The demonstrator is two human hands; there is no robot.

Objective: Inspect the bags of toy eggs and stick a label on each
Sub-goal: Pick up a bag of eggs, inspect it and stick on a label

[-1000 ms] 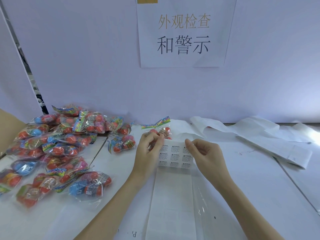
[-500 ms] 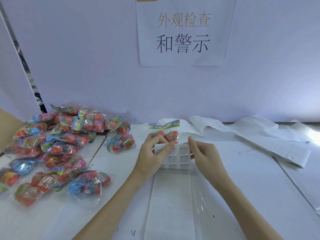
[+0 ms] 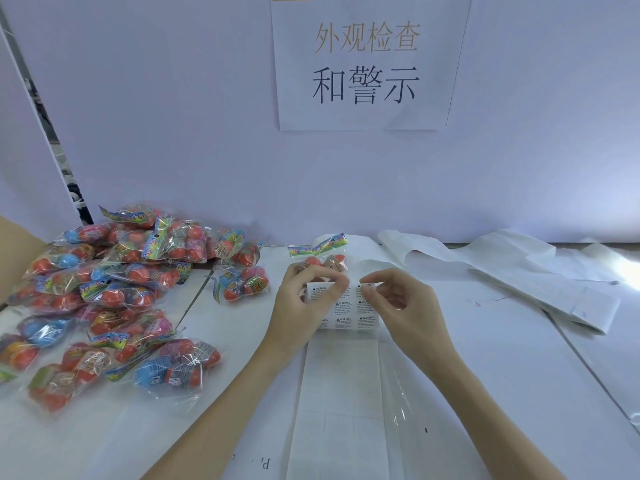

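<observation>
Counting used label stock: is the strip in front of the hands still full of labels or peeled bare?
Mostly bare: the label strip shows printed warning labels only at its far end.

The wall sign point(image 3: 367, 64) reads "外观检查 和警示"; the label sheet point(image 3: 346, 306) repeats "WARNING".
</observation>
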